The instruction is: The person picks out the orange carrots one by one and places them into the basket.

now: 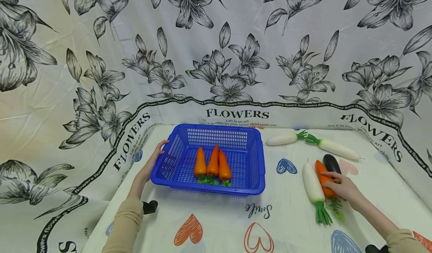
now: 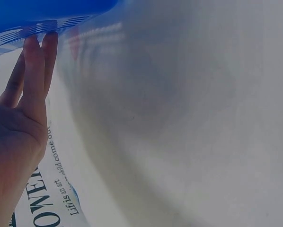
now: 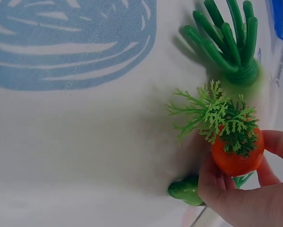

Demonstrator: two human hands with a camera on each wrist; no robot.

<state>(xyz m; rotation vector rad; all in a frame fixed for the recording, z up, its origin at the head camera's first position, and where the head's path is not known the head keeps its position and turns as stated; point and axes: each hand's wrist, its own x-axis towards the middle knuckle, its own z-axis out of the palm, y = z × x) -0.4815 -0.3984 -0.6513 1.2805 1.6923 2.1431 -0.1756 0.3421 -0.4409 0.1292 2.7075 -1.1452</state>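
My right hand (image 1: 344,187) grips an orange carrot (image 1: 320,168) with leafy green tops, thumb on one side and fingers on the other. In the right wrist view the round top of the carrot (image 3: 237,158) shows between thumb and fingers. A white radish (image 1: 312,181) lies to its left and a dark eggplant (image 1: 331,163) to its right. My left hand (image 1: 153,161) is at the left side of a blue plastic basket (image 1: 207,190). In the left wrist view its straight fingers (image 2: 35,61) touch the basket's slotted side. Three carrots (image 1: 213,166) lie in the basket.
Two more white radishes, one on the left (image 1: 281,139) and one on the right (image 1: 339,149), lie at the back right, leaf ends together. A white cloth with printed hearts covers the table (image 1: 216,215). Flower-printed curtain (image 1: 233,69) hangs behind and at the sides.
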